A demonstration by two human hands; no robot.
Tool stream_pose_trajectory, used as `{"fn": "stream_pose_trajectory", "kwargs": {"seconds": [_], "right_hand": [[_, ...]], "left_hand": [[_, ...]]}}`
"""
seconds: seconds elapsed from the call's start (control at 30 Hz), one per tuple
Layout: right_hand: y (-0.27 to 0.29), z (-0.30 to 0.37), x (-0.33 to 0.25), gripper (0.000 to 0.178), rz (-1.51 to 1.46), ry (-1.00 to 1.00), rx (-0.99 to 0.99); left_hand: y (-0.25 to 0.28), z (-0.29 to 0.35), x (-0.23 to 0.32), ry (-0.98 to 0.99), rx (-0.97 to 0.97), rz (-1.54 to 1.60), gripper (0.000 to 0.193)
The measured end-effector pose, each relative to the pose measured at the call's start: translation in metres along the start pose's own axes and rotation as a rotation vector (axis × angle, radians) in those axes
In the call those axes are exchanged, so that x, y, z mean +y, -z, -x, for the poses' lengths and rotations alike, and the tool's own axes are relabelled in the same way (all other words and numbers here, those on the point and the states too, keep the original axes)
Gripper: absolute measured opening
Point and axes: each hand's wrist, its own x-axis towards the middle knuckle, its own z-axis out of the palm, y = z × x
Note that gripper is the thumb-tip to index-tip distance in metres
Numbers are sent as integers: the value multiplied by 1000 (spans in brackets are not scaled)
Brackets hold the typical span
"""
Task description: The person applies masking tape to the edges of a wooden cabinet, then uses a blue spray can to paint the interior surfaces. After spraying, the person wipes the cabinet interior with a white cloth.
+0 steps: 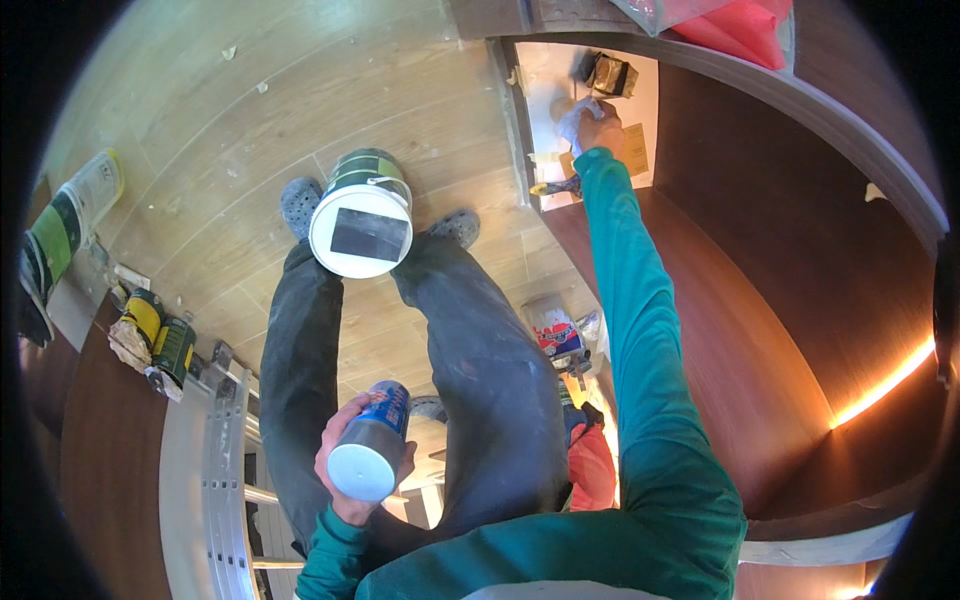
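In my left hand [333, 440] is a grey and blue cylindrical can [385, 412] with a pale round end turned up toward me; my fingers wrap around its sides. My right arm stretches forward into a wood-panelled recess, where my right hand [602, 130] is closed on a crumpled whitish cloth [573, 120]. The cloth lies over a white surface [548, 75]. Close by that hand are a dark block-like object [610, 75], a brown cardboard-like piece [635, 148] and a brush-like tool [555, 187] with a yellow end.
A bucket [330, 235] with a white lid stands between my feet. A clear container [552, 325] sits beside my right leg, a red item [592, 465] below it. Cans [173, 350] and a metal ladder [225, 460] are at left. A light strip [885, 380] glows at right.
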Motion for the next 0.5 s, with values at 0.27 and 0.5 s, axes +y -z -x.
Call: {"fn": "stream_pose_trajectory", "kwargs": {"seconds": [0.27, 0.5], "right_hand": [[-14, 4, 1, 44, 101, 12, -9], [3, 38, -24, 65, 158, 139, -43]], "left_hand": [[-9, -4, -1, 18, 6, -5, 76], [-14, -1, -9, 14, 41, 58, 78]]}}
